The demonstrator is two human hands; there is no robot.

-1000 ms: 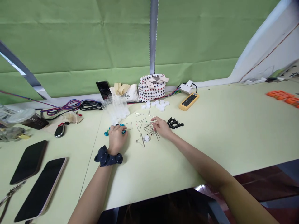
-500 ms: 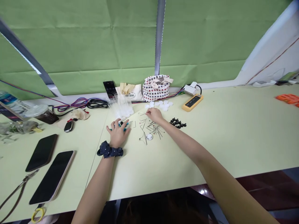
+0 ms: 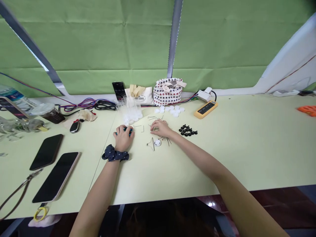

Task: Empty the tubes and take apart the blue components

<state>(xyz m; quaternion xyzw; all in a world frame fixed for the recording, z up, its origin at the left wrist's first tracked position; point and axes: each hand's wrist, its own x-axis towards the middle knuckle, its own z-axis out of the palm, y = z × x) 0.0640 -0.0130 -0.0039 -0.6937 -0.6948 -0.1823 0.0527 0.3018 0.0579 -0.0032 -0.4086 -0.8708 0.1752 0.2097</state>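
Note:
My left hand [image 3: 123,137], with a dark navy dotted scrunchie [image 3: 115,154] on the wrist, is curled over a few teal beads [image 3: 128,130], which show only between its fingers. To its right, my right hand [image 3: 160,128] rests on a scatter of thin bent metal wires [image 3: 153,144], and its fingers hide part of them. I cannot tell whether it holds a wire. A small white round piece [image 3: 157,142] lies just below that hand. Black beads [image 3: 187,130] sit a little to its right.
Clear plastic tubes [image 3: 128,112] stand behind the hands, next to white bottle caps [image 3: 169,110]. Behind them are a patterned bag [image 3: 168,93] and a timer phone [image 3: 119,90]. A yellow power strip [image 3: 205,109] lies to the right, and phones [image 3: 55,176] and a key fob [image 3: 74,127] lie to the left.
My right hand has moved down from the top of the wires onto their middle. My left hand has curled closer over the teal beads. The whole view has shifted slightly.

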